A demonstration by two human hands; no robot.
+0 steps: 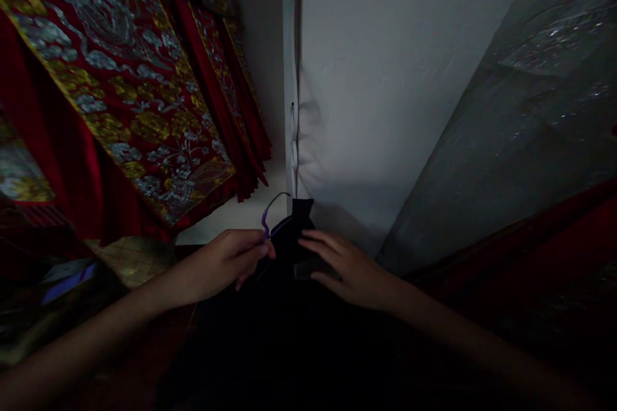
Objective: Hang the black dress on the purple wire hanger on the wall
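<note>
My left hand (236, 260) is closed in a pinch around a hanger (265, 218), purple at the neck with a thin curved hook on top. Black cloth (289, 237), probably a garment, hangs beside and below that hand. Its top edge shows against the white wall, while its lower part is lost in the dark. At the cloth's right side, my right hand (337, 263) has its fingers stretched out and spread, lying on or just over the cloth. A small greyish patch (303, 270) shows between the two hands.
Red garments (130, 90) with silver and gold embroidery hang at the left. A pale cable (293, 77) runs down the white wall (380, 64). Clear plastic sheeting (530, 96) covers something at the right, with red cloth (554, 225) below. A lit bluish object (70, 282) lies lower left.
</note>
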